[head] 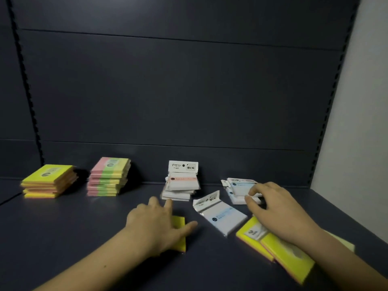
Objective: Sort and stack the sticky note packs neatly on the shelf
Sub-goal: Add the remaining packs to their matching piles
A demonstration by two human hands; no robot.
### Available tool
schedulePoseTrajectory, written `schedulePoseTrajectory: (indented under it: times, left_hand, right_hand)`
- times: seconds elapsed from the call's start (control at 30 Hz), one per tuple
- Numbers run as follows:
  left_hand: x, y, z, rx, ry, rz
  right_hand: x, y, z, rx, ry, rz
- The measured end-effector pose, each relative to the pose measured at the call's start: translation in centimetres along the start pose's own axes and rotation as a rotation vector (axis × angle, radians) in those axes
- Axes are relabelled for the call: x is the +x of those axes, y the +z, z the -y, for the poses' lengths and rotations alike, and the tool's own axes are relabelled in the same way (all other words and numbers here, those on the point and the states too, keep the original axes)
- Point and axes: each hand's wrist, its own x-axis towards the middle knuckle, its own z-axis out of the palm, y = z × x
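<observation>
On the dark shelf (pixel 84 238) my left hand (pixel 155 223) lies with spread fingers on a loose yellow sticky note pack (pixel 180 236). Farther right, my right hand (pixel 279 211) pinches the top white pack with blue print (pixel 241 186) of a small pile between thumb and fingers. One more white-blue pack (pixel 222 216) lies askew between my hands. Two yellow packs (pixel 253 232) lie partly under my right forearm. At the back stand a yellow stack (pixel 49 181), a pink-green-yellow stack (pixel 109 177) and a pile of white packs with pink print (pixel 181 185).
The dark back panel (pixel 189 91) rises right behind the stacks. A notched upright (pixel 27 80) runs along the left, and a white wall (pixel 365 101) closes the right side. The shelf's left front is bare.
</observation>
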Motion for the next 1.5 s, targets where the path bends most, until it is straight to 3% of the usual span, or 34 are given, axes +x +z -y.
schedulePoseTrajectory:
  times: [0.23, 0.5, 0.77, 1.1, 1.3, 1.4, 1.5]
  left_hand:
    - [-0.1, 0.0, -1.8, 0.004, -0.040, 0.020]
    - [-0.4, -1.8, 0.7, -0.021, 0.107, -0.046]
    - [0.0, -0.9, 3.0, -0.031, 0.284, -0.165]
    - [3.1, 1.7, 1.1, -0.043, 0.442, -0.410]
    - [3.5, 0.1, -1.3, 0.146, 0.453, -0.595]
    - [3.7, -1.6, -2.4, 0.219, 0.432, -0.635]
    - [4.2, -3.0, -3.1, 0.270, 0.419, -0.656]
  right_hand:
    - [0.6, -0.3, -0.5, 0.021, -0.109, 0.045]
    - [2.5, 1.5, 0.6, 0.044, -0.292, 0.310]
    - [3.7, 4.6, 2.2, 0.041, -0.278, 0.497]
    - [3.7, 6.8, 2.1, -0.141, -0.361, 0.410]
    - [3.3, 3.7, 1.4, 0.152, -0.434, 0.241]
    - [3.9, 0.7, -0.3, 0.268, -0.397, 0.079]
    - [5.7, -2.2, -2.3, 0.227, -0.273, 0.036]
